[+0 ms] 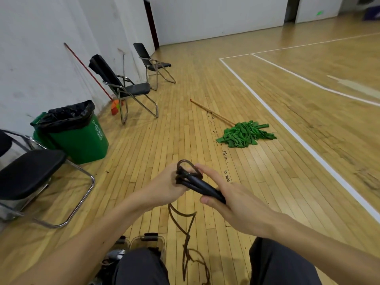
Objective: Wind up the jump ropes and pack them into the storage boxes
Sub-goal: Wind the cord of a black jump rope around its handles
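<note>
A dark jump rope with two black handles (202,187) is held in front of me. My right hand (232,199) grips the handles, which lie side by side. My left hand (167,185) pinches the rope where it loops at the handle tips. The loose brown rope (186,229) hangs down from my hands and kinks onto the floor between my knees. Two clear storage boxes (148,242) with dark latches stand on the floor by my left knee, partly hidden by my leg.
A green bin (82,138) with a black liner stands at the left wall. Black folding chairs (30,175) line that wall. A green mop (245,133) with a wooden handle lies on the wooden floor ahead. White court lines run to the right.
</note>
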`<state>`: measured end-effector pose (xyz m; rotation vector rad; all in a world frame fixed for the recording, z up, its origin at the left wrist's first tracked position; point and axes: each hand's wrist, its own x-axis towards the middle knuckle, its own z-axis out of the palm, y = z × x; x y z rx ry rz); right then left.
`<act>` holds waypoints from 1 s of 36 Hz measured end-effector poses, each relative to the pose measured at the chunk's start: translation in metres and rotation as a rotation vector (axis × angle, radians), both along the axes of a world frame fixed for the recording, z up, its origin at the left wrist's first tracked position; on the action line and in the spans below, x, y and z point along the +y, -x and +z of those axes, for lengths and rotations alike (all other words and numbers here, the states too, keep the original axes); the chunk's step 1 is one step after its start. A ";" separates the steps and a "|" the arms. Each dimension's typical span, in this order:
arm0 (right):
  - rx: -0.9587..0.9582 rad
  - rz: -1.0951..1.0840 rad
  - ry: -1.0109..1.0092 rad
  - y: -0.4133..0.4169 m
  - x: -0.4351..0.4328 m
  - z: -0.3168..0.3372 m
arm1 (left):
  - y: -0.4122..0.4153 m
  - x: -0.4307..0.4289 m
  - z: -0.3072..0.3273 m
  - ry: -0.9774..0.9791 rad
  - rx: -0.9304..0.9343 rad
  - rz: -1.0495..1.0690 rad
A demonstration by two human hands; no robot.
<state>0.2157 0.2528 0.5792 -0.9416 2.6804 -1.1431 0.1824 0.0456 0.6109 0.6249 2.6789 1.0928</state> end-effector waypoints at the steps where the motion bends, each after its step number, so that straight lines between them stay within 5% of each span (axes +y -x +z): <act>1: 0.005 -0.018 0.043 0.001 -0.002 -0.002 | -0.001 0.003 -0.003 -0.026 -0.051 0.029; 5: -0.103 -0.091 0.308 0.008 -0.007 -0.011 | -0.002 0.015 -0.010 -0.169 -0.258 0.008; 14: -0.430 -0.125 0.529 0.018 -0.002 -0.009 | -0.002 0.023 -0.012 -0.162 -0.339 -0.050; 18: -0.517 -0.211 0.558 0.026 0.006 -0.007 | -0.006 0.022 -0.020 -0.190 -0.407 -0.042; 24: -0.609 -0.330 0.565 0.040 0.025 -0.016 | -0.011 0.018 -0.033 -0.583 -0.676 0.130; 26: -0.633 -0.335 0.539 0.043 0.027 -0.020 | -0.009 0.019 -0.032 -0.557 -0.714 0.153; 31: -0.689 -0.332 0.451 0.047 0.032 -0.024 | 0.001 0.023 -0.025 0.202 -0.041 0.006; 36: -0.725 -0.310 0.346 0.045 0.033 -0.026 | 0.005 0.029 -0.012 0.604 0.369 -0.041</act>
